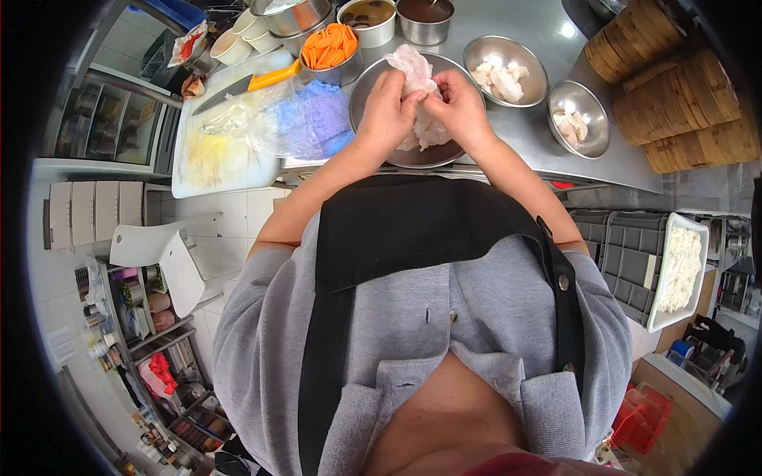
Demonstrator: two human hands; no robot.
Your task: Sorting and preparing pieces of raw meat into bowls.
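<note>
Pale, translucent raw flesh, perhaps fish, is gripped between both hands above a wide stainless-steel bowl. My left hand pinches it from the left with thumb and fingers. From the other side, my right hand holds the same flesh, its thumb close to the left one. More pale flesh shows below the hands, inside the bowl; whether it joins the held piece is hidden. Two smaller steel bowls to the right, a nearer one and a farther one, contain whitish pieces.
A yellow-handled knife lies on the white cutting board at left, beside a clear plastic bag and blue-purple cloth. Sliced carrots fill a steel container. Liquid-filled pots stand behind. Bamboo steamers are stacked right.
</note>
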